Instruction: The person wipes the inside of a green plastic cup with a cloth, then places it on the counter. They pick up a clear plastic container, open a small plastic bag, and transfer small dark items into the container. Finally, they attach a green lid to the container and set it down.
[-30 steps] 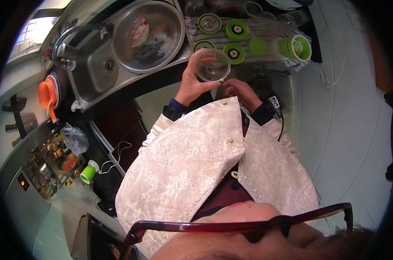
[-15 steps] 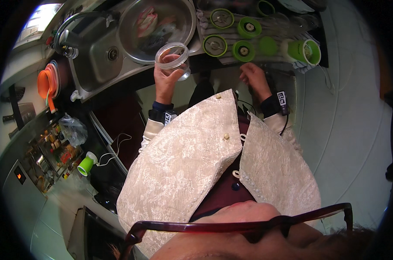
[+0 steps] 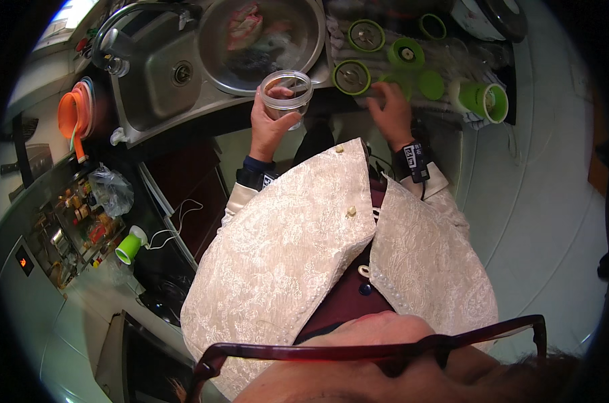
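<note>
My left hand (image 3: 269, 127) is wrapped round a clear jar (image 3: 288, 106) with a threaded rim, held upright in front of the counter edge. My right hand (image 3: 390, 115) reaches over the counter's front edge, its thumb apart from its slightly blurred fingers. Those fingers partly cover a green blade base near the edge; whether they touch it cannot be made out. Just left of them lies a green-rimmed blade base (image 3: 351, 77). Further back are another green-rimmed one (image 3: 366, 35) and a green base with a dark centre (image 3: 406, 52). A flat green disc (image 3: 431, 85) lies to the right.
A green-and-white blender base (image 3: 494, 103) lies at the counter's right end, on a striped cloth (image 3: 338, 40). Left of it stands a large metal basin (image 3: 207, 50) with cloth and water, beside the sink (image 3: 150, 111). Orange strainers (image 3: 69, 114) hang at the far left.
My right hand has moved forward from beside the counter edge onto the green bases. The jar in my left hand has shifted slightly right in the view, as have the counter items.
</note>
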The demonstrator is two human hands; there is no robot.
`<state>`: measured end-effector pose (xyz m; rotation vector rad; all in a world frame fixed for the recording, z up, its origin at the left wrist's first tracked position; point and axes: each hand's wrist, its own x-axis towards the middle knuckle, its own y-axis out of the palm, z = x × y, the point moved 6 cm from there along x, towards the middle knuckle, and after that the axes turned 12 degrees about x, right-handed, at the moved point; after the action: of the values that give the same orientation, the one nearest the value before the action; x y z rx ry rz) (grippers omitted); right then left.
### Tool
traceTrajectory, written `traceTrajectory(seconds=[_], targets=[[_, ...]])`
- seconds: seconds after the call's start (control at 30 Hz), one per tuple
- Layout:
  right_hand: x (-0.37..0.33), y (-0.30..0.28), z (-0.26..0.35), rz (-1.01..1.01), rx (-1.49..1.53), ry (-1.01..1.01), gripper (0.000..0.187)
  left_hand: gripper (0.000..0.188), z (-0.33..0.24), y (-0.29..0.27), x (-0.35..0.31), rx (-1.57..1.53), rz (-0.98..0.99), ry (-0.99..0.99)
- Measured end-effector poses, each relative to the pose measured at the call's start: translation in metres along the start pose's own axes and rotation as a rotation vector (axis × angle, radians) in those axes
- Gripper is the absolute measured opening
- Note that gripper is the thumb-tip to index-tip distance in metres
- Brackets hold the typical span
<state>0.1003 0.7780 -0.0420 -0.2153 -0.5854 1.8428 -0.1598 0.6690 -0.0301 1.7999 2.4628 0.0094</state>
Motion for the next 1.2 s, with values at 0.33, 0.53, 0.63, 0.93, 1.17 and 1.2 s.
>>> traceTrajectory(seconds=[0.33, 0.53, 0.63, 0.93, 1.17, 1.2], targets=[[0.011, 0.04, 0.001, 0.006, -0.17, -0.185, 0.062, 0.08, -0.008, -0.007, 0.005, 0.082, 0.031, -0.004], [0.006, 0.049, -0.012, 0.09, -0.218, -0.14, 0.078, 0.083, -0.015, -0.007, 0.0, 0.09, 0.034, 0.002], [0.011, 0.047, -0.01, 0.141, -0.26, -0.113, 0.082, 0.084, -0.024, -0.008, -0.004, 0.105, 0.006, 0.026], [0.024, 0.047, -0.008, 0.158, -0.358, -0.182, 0.078, 0.087, -0.028, -0.018, -0.044, 0.094, -0.174, 0.091], [0.02, 0.033, -0.012, 0.133, -0.383, -0.277, 0.075, 0.083, -0.018, -0.021, -0.124, 0.168, -0.364, 0.019], [0.016, 0.03, -0.014, 0.116, -0.351, -0.292, 0.074, 0.083, -0.016, -0.026, -0.136, 0.142, -0.396, 0.032]])
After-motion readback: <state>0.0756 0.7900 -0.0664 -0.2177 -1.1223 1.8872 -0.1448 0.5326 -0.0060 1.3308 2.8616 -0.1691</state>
